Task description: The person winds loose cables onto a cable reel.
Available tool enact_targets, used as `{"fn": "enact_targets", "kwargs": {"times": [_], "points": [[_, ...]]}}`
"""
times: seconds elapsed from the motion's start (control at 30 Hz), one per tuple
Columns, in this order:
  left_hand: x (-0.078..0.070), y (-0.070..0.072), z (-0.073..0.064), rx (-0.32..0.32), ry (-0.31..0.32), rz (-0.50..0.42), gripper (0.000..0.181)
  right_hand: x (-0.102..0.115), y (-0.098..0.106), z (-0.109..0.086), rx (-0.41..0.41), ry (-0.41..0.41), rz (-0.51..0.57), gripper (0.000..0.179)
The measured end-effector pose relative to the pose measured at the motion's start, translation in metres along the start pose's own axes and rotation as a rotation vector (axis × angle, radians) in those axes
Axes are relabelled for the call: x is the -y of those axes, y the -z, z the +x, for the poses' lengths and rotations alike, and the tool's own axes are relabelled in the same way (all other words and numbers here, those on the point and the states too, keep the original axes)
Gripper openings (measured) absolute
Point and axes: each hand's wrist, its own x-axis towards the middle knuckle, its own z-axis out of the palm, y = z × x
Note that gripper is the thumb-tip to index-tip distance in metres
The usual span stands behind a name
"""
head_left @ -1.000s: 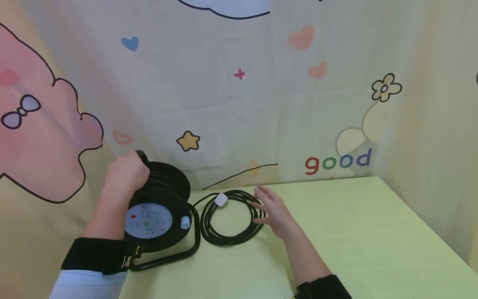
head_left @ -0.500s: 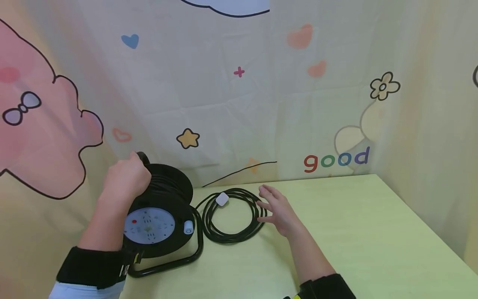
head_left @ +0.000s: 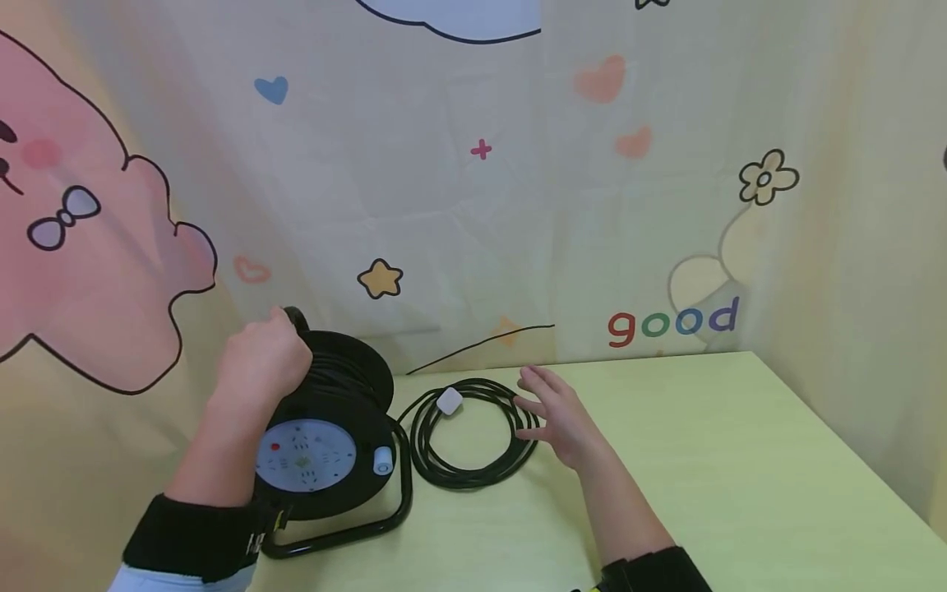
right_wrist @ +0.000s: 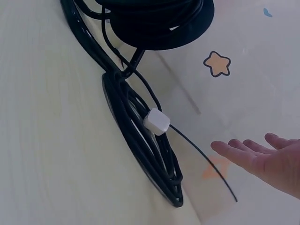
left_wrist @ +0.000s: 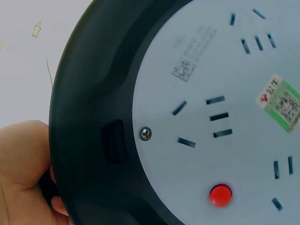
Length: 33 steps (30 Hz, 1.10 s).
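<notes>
At left, the reel (head_left: pixel 329 436) is being gripped by its handle (head_left: pixel 295 318) in the left hand (head_left: pixel 266 355); some cable (head_left: pixel 340 374) is being stored wound, but a coil (head_left: pixel 464 479) is lying loose to its right, untouched by the spread-fingered right hand (head_left: pixel 560 421).

HEAD VIEW | creased pale cloth (head_left: pixel 444 205) hangs as wall | 9 o'clock: pink cartoon figure (head_left: pixel 96 279) | 12: blue cloud print (head_left: pixel 477 18) | 2: outlined flower (head_left: pixel 765 178) | 3: coloured "good" lettering (head_left: pixel 655 325) | 4: pale green-yellow tabletop (head_left: pixel 740 469) reaches the cloth | light looks soft, source unclear
</notes>
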Motion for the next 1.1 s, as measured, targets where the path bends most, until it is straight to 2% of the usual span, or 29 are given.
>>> {"fn": "enact_targets", "kwargs": {"times": [0.07,0.17,0.33,0.43,0.57,0.67,0.73,0.83,0.9,0.97,1.03,1.1], "points": [[-0.001,-0.002,0.0,-0.008,0.001,-0.007,0.058,0.004,-0.001,0.001,0.015,0.01,-0.05,0.073],[-0.002,-0.003,-0.001,-0.024,0.002,-0.018,0.057,0.014,-0.005,0.006,0.047,0.034,-0.212,0.072],[-0.002,-0.003,0.001,-0.04,-0.001,-0.019,0.057,0.03,-0.014,0.016,0.147,0.078,-0.581,0.073],[-0.005,-0.002,0.004,-0.052,-0.013,-0.012,0.057,0.033,-0.02,0.025,0.25,0.151,-0.848,0.075],[-0.006,0.0,0.004,-0.048,-0.022,-0.004,0.058,0.02,-0.03,0.034,0.434,0.21,-1.225,0.078],[-0.003,-0.001,0.001,-0.016,-0.016,-0.011,0.059,-0.001,-0.043,0.032,0.562,0.157,-1.439,0.08],[0.001,-0.002,-0.001,-0.011,-0.016,-0.014,0.058,-0.015,-0.052,0.03,0.619,0.118,-1.554,0.082],[0.005,-0.003,-0.003,-0.012,-0.018,-0.002,0.056,-0.032,-0.063,0.027,0.691,0.105,-1.675,0.081],[0.006,-0.003,-0.003,-0.019,-0.016,0.0,0.056,-0.039,-0.066,0.027,0.708,0.124,-1.738,0.074],[0.005,-0.003,-0.003,-0.011,-0.01,0.003,0.057,-0.044,-0.067,0.027,0.723,0.145,-1.779,0.056],[0.004,-0.002,-0.002,-0.01,-0.006,-0.004,0.057,-0.047,-0.067,0.028,0.705,0.149,-1.804,0.033],[0.002,-0.001,0.0,-0.016,-0.005,-0.013,0.057,-0.047,-0.066,0.03,0.69,0.163,-1.816,0.018]]}}
